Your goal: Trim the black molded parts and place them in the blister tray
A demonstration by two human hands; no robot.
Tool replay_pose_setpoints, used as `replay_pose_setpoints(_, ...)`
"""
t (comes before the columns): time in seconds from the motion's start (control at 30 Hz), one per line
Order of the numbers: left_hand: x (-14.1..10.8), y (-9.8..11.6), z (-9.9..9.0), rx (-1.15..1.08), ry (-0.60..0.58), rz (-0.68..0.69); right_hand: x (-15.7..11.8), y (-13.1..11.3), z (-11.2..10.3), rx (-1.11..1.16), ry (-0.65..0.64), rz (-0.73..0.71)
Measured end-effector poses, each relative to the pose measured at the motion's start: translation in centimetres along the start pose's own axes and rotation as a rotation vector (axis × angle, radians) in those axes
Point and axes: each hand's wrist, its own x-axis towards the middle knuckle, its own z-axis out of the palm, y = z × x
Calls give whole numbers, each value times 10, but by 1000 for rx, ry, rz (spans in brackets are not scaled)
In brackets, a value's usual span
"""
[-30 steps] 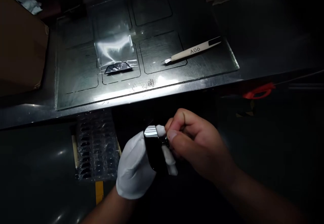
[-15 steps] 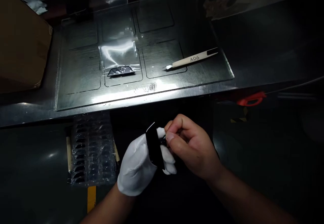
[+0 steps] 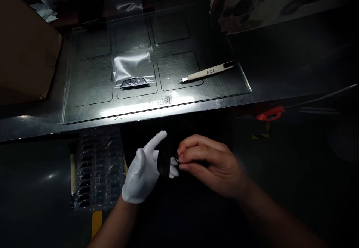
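Note:
My left hand (image 3: 144, 173), in a white glove, supports a dark flat piece (image 3: 164, 161) between its thumb side and its fingers, below the table edge. The thumb and index finger point up, apart from each other. My bare right hand (image 3: 209, 162) is just right of the piece, its fingertips pinched on a small dark part at the piece's right side; that part is mostly hidden. On the glass plate (image 3: 179, 104) lie a clear bag (image 3: 130, 67) with a black piece in it and a pale-handled knife (image 3: 207, 72) marked A06.
A cardboard box (image 3: 25, 50) stands at the left. Below the table edge is a clear plastic tray (image 3: 99, 169) of dark pieces. A red-orange handle (image 3: 270, 113) shows at the right. A large round-edged object (image 3: 252, 9) is at the upper right.
My left hand's thumb and index finger have spread and risen, and the dark piece has turned more edge-on. My right hand has shifted slightly left and down. The view has moved a little.

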Motion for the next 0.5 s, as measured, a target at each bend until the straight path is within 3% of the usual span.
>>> replay_pose_setpoints(0.07,-1,-5,-2,-82,-84,-13,0,2,-1,-93,-60,-105)
replay_pose_setpoints(0.17,-3,-13,-5,-142,-162,-1,2,4,-3,-132,-136,-101)
replay_pose_setpoints(0.5,-1,-18,-5,-105,-150,-30,11,-5,-19,-212,-391,-5)
